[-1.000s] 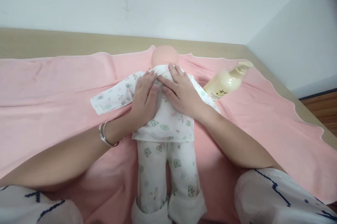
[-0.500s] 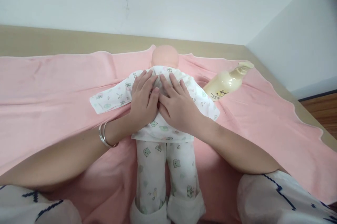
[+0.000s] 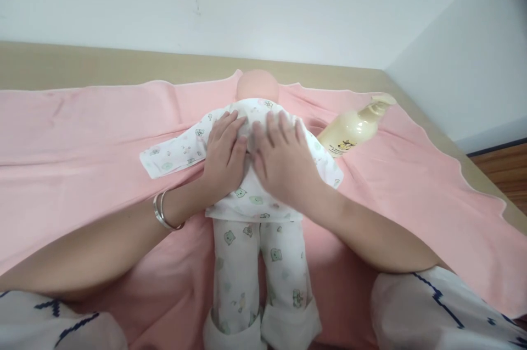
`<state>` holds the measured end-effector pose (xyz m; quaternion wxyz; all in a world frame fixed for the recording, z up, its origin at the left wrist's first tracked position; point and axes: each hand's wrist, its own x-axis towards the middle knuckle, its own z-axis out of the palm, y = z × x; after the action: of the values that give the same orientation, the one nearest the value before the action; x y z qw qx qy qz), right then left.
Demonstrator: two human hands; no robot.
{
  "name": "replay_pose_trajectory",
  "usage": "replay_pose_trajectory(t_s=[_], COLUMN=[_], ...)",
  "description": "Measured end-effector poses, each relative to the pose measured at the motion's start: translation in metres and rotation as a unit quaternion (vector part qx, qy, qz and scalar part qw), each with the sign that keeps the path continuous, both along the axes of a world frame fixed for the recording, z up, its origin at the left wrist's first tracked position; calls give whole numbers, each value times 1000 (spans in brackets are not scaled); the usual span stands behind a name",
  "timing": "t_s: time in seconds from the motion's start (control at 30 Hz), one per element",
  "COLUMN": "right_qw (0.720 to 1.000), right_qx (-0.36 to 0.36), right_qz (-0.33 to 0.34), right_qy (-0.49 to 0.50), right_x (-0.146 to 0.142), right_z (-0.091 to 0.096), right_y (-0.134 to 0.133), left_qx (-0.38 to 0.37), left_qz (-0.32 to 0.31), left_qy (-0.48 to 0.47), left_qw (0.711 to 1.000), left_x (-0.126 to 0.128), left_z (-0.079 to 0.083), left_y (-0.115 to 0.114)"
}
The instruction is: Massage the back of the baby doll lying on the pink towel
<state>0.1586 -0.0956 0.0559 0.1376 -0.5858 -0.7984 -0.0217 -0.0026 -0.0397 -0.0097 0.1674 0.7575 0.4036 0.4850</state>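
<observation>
A baby doll (image 3: 255, 84) lies face down on a pink towel (image 3: 82, 136), dressed in a white top and trousers printed with small bears. My left hand (image 3: 224, 155) rests flat on the left side of the doll's back, fingers apart, a silver bangle on the wrist. My right hand (image 3: 282, 158) lies flat beside it on the right side of the back, slightly blurred. Both palms press on the white top (image 3: 255, 199). The doll's left sleeve (image 3: 173, 153) stretches out to the left.
A cream pump bottle (image 3: 356, 126) lies on its side on the towel, right of the doll's shoulder. The towel covers a light wooden surface (image 3: 102, 65) against a white wall. The table's right edge and a wooden floor (image 3: 504, 171) are at the far right.
Both hands slid down from the doll's neck to the middle of its back, then my right hand shifted up and right again. The doll and bottle stayed put.
</observation>
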Motion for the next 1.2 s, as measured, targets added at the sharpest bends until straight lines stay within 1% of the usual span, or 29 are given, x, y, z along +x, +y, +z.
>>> replay_pose_trajectory(t_s=[0.03, 0.07, 0.1, 0.13, 0.2, 0.33, 0.4, 0.47, 0.53, 0.6, 0.67, 0.7, 0.77, 0.8, 0.9, 0.97, 1.03, 1.1, 1.13, 1.2], right_qw=[999, 996, 993, 992, 994, 996, 994, 995, 998, 999, 997, 996, 996, 996, 994, 992, 993, 996, 998, 999], right_qx=[7, 10, 6, -1, -20, -64, -76, -65, -34, 5, 22, 18, -6, -22, -62, -73, -65, -38, -18, 34], right_qz=[52, 86, 114, 125, 103, 0, -32, -51, -42, 28, 73, 84, 76, 58, -23, -52, -62, -58, -51, -6], right_qy=[0, 5, 13, 23, 43, 68, 67, 53, 30, 15, 18, 25, 46, 57, 83, 86, 74, 49, 34, 7], right_x=[-7, -12, -14, -13, -5, 22, 26, 20, 6, -8, -15, -14, -4, 3, 26, 33, 29, 17, 9, -6], right_z=[-1, -1, -2, -2, -2, 0, 1, 1, -1, -3, -5, -6, -6, -5, -2, -1, -1, -3, -5, -10], right_y=[-10, -17, -19, -18, -3, 40, 47, 37, 15, -7, -17, -15, 1, 12, 46, 55, 50, 32, 21, -2], left_qx=[7, 10, 10, 6, -4, -9, -12, -10, -4, 0, 0, -1, -6, -9, -16, -19, -18, -13, -9, -5], left_qz=[-6, -11, -14, -15, -14, -13, -12, -13, -15, -17, -15, -13, -10, -10, -4, -2, -1, -2, -3, -10], left_qy=[-5, -9, -11, -11, -5, 3, -1, -2, -3, -6, -8, -7, 3, 7, 7, 4, 3, 3, 3, 3], left_qw=[1000, 1000, 1000, 1000, 1000, 1000, 1000, 1000, 1000, 1000, 1000, 1000, 1000, 1000, 1000, 1000, 1000, 1000, 1000, 1000], left_x=[0, -1, -1, -1, -1, 0, 1, 0, 0, -1, -1, -1, -1, 0, 1, 2, 2, 2, 1, 0], left_z=[0, 0, 0, 0, 2, 3, 3, 3, 3, 3, 4, 4, 4, 5, 5, 4, 4, 3, 3, 3], left_y=[0, 0, 1, 1, 2, 2, 2, 2, 2, 1, 1, 1, 1, 1, 1, 0, 0, 1, 1, 2])
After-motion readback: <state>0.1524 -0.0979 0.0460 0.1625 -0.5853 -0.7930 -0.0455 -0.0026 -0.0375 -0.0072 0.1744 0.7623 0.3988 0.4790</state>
